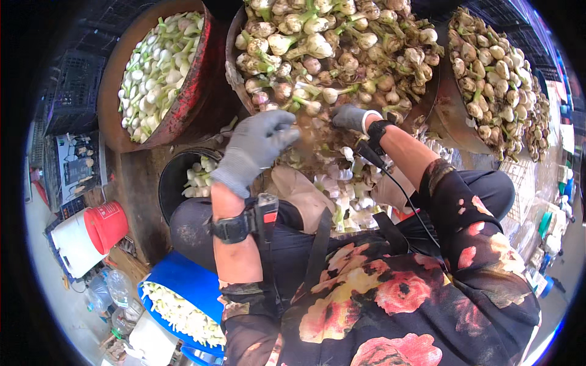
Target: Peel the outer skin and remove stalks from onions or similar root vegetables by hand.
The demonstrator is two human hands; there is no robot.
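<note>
At the lap, loose peelings [348, 201] lay between the operator's knees, below both gloved hands. The left hand [253, 146] was raised over the near edge of the central basin, its fingers bent and its thumb apart from them; no bulb was visible in it. The right hand [352, 117] was curled low against the garlic heads [314, 46]; whether it was clamped on a bulb could not be determined.

Progress: the work was judged to be garlic cleaning, well under way but incomplete. Pale, cleaned stock stood at the left side; a large quantity of soiled, rooted heads was left ahead and to the right.

Containers, near to far:

- The blue bucket [192, 277], tilted beside the left elbow, held many small pale pieces [183, 311], too small to identify with certainty.
- The black bucket [173, 180], beside the left knee, held a few white bulbs [198, 177].
- The central basin [231, 70] held the heaped garlic heads, many with stalks attached.
- The red tub [204, 79], at the far left, held clean white bulbs [162, 76] with green stems.
- The right basin [458, 122] held a heap of brown, soiled heads [497, 79].
</note>
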